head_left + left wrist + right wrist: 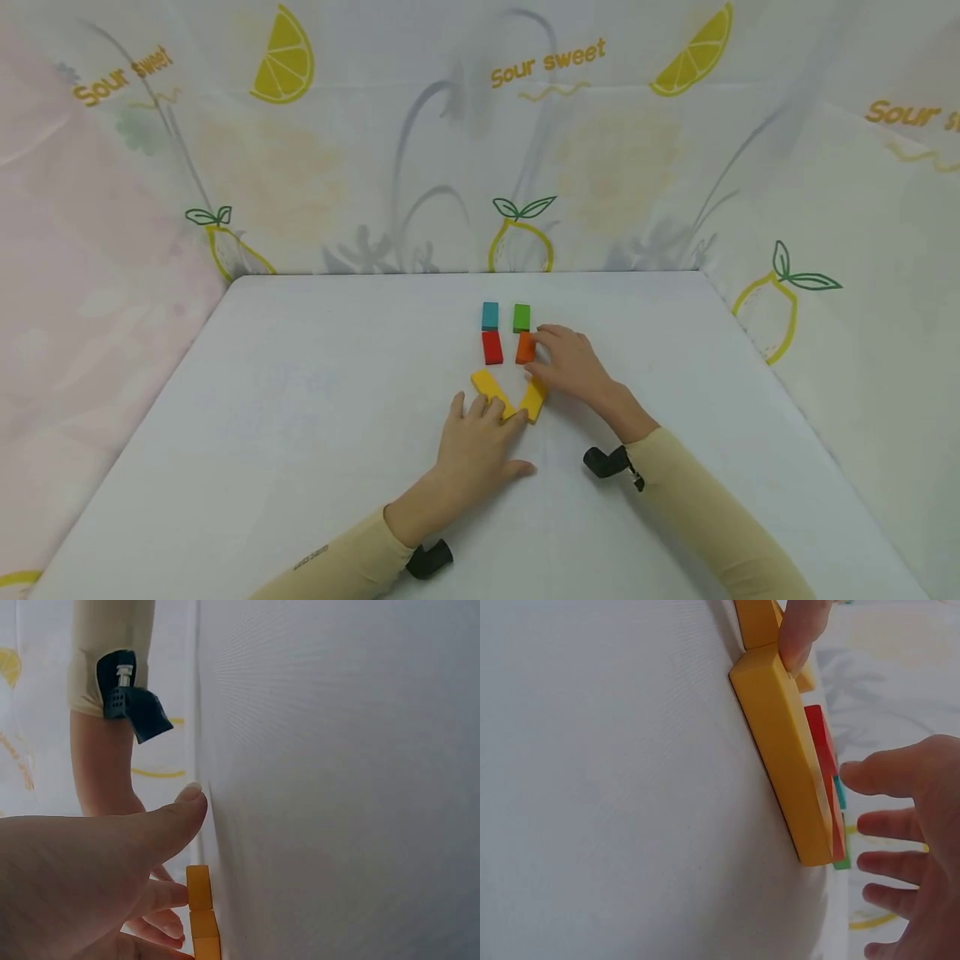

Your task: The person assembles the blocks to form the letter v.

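Two long yellow blocks lie on the table in a V, the left one (487, 385) and the right one (532, 402) meeting at the near end. My left hand (476, 454) reaches over the left block with its thumb stretched out; a fingertip touches the right block near the V's point. In the right wrist view, my right hand (934, 825) has its fingers spread beside that yellow block (780, 750). From the head, the right hand (573, 362) overlaps the block's far end and an orange block (523, 350). Beside the orange block lies a red one (492, 348).
Beyond the red and orange blocks lie a blue block (490, 317) and a green block (522, 318). The white table (300, 392) ends at a patterned cloth backdrop (360, 150). Black wrist cameras hang under both sleeves, close above the table.
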`<state>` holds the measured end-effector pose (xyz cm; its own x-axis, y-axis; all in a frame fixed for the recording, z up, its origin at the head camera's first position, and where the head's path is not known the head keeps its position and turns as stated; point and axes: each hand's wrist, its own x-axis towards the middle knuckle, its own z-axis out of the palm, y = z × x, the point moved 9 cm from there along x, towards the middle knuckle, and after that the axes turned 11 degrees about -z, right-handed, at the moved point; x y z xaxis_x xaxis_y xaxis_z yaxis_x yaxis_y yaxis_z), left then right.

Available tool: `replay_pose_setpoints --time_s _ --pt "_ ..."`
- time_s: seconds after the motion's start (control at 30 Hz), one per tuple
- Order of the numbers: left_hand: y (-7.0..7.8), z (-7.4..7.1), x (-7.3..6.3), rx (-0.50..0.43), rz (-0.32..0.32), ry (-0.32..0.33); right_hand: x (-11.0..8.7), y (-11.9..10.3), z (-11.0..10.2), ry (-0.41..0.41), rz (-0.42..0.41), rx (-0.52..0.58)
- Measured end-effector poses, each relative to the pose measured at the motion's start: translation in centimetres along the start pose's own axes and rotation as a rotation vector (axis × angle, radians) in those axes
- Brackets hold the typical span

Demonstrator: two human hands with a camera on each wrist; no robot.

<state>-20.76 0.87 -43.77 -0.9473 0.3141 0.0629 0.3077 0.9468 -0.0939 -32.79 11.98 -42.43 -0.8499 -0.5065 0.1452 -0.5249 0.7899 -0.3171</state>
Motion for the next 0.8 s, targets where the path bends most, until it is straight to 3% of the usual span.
replay_pose_setpoints --time_s 0.23,0.8 --pt "0.0 0.1 0.0 0.010 0.001 -0.003 1.0 0.4 0.9 -0.039 0.033 -0.014" --pt "0.1 0.1 0.0 0.018 0.001 -0.033 1.9 0.7 1.3 -0.017 0.033 0.002"
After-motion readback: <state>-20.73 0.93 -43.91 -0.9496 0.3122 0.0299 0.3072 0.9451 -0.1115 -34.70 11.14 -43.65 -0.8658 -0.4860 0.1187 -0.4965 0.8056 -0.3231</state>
